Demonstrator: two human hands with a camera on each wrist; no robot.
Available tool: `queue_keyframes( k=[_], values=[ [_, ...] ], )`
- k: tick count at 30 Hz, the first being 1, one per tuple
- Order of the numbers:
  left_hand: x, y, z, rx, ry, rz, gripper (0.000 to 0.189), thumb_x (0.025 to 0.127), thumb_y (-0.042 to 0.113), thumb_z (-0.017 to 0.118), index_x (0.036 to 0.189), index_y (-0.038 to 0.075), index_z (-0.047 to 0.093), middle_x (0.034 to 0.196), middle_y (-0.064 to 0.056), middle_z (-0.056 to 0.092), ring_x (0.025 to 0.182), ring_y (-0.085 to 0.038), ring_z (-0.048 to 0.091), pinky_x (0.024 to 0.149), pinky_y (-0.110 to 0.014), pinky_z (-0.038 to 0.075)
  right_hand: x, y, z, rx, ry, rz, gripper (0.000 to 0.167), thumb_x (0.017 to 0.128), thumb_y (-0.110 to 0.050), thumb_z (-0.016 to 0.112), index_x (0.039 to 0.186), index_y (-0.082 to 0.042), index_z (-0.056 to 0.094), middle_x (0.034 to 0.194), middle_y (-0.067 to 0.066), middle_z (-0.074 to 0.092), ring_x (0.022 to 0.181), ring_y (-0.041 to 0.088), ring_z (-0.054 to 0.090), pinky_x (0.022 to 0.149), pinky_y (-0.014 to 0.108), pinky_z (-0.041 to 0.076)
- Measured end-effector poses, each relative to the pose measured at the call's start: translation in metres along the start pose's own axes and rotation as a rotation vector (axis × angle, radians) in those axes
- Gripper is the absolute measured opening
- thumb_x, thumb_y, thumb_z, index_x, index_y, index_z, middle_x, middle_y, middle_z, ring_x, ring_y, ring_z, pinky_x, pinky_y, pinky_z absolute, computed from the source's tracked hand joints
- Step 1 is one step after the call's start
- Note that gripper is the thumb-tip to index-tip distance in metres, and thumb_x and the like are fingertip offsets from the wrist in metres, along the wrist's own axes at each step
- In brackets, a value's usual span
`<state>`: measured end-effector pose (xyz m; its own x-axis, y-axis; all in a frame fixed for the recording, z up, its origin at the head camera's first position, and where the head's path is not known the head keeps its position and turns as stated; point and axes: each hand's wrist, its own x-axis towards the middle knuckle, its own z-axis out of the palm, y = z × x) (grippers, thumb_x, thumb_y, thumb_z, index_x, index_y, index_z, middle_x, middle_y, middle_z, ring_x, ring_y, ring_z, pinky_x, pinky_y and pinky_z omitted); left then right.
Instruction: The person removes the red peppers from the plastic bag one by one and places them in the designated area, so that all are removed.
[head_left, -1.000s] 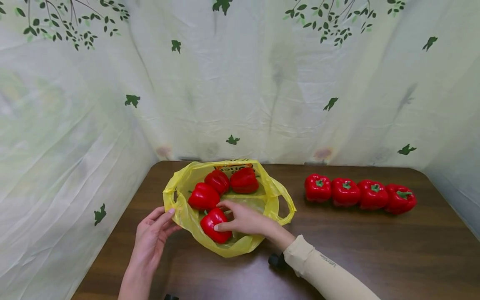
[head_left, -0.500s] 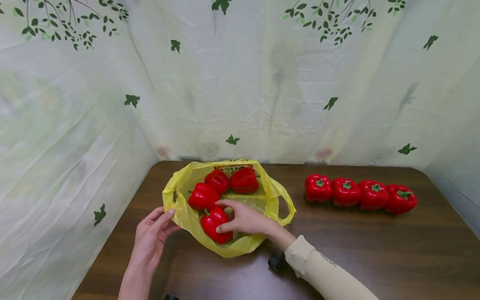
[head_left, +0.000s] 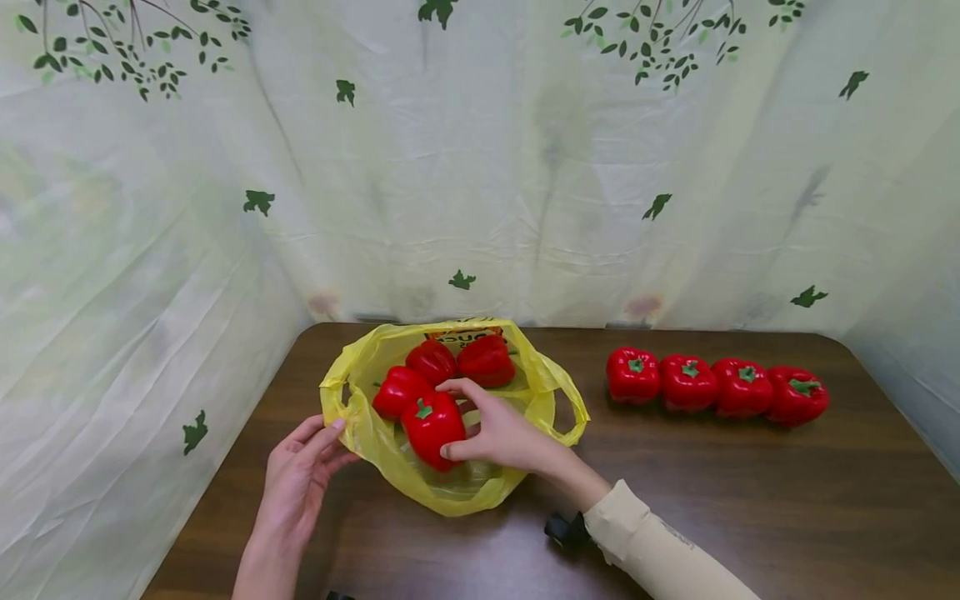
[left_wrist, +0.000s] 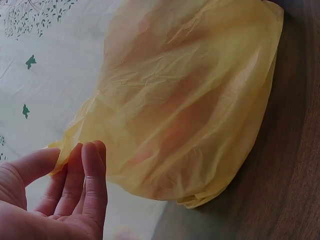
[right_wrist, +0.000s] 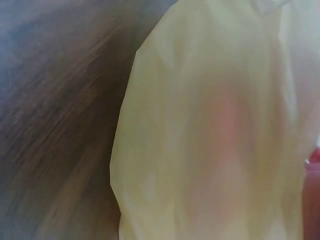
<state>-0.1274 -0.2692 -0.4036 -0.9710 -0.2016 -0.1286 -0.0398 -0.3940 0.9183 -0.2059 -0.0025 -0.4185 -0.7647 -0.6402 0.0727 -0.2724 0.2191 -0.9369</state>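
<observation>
A yellow plastic bag (head_left: 465, 496) stands with its mouth open on the table. My left hand (head_left: 296, 479) pinches its left rim between thumb and fingers; the left wrist view shows the pinched edge of the bag (left_wrist: 175, 110) close up. Inside the bag mouth, my right hand (head_left: 498, 429) grips a red bell pepper (head_left: 435, 433) from its right side, green stem facing up. Behind it lie other red bell peppers: one at the left (head_left: 400, 392), one in the middle (head_left: 431, 361) and one at the back right (head_left: 486, 361). In the right wrist view the bag wall (right_wrist: 165, 125) hides most of the hand.
Several red bell peppers (head_left: 688, 383) stand in a row on the brown table (head_left: 712, 500), right of the bag. A printed curtain (head_left: 495, 167) hangs behind and at both sides. A small black object (head_left: 564, 531) shows beside the right cuff.
My right hand has raised the gripped bell pepper slightly within the bag, and its stem now faces up more. My left hand keeps its pinch on the rim.
</observation>
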Motion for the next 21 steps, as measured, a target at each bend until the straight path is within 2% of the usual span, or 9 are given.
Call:
queue_keyframes(
  k=[7,13,21],
  values=[
    [0.000,0.000,0.000,-0.005,-0.011,0.005,0.009,0.096,0.007,0.065,0.101,0.009,0.072,0.097,-0.004,0.072,0.084,-0.017,0.070,0.072,-0.031,0.059,-0.018,-0.015,-0.005,0.063,0.050,-0.088,0.068,0.080,-0.014,0.076,0.137,-0.032,0.042,0.130,-0.006,0.053,0.114,0.019,0.055,0.084,0.036,0.056],
    [0.000,-0.001,0.000,-0.005,-0.007,0.001,0.009,0.096,0.007,0.065,0.101,0.009,0.072,0.097,-0.004,0.072,0.084,-0.017,0.070,0.072,-0.031,0.059,-0.035,-0.028,-0.013,0.049,0.101,-0.137,0.074,0.078,-0.009,0.077,0.137,-0.033,0.041,0.132,-0.009,0.050,0.118,0.014,0.051,0.092,0.038,0.052],
    [0.000,-0.001,0.000,-0.015,-0.020,0.005,0.010,0.096,0.006,0.064,0.102,0.008,0.072,0.097,-0.004,0.072,0.083,-0.017,0.070,0.072,-0.031,0.059,-0.055,-0.037,-0.024,0.033,0.174,-0.207,0.075,0.076,-0.005,0.079,0.137,-0.029,0.043,0.131,-0.009,0.052,0.120,0.013,0.049,0.093,0.038,0.052]
  ],
)
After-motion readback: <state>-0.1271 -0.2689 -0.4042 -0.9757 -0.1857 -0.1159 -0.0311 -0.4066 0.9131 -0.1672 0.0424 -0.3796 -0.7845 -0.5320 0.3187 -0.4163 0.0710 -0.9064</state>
